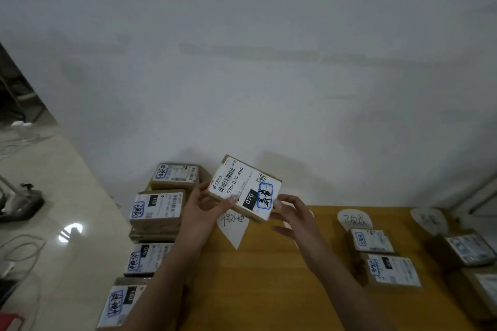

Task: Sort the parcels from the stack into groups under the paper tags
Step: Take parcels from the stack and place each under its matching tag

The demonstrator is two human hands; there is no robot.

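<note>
— Both hands on one parcel (244, 187)?
— Yes. Left hand (207, 204) grips its 8 o'clock edge, thumb on the label; right hand (290, 215) pinches the 5 o'clock corner. It's held above the table (255, 277), long axis 10 to 4.
— Where to?
— Nearest tag (234, 226) lies just under it, at 6. Two others (355, 219) sit toward 3, nearer the right hand. Stack (161, 209) is at 9.

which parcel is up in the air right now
The parcel labelled 070-070-A80, pinched between the left hand and right hand; every other one lies flat in a stack or on the table.
</note>
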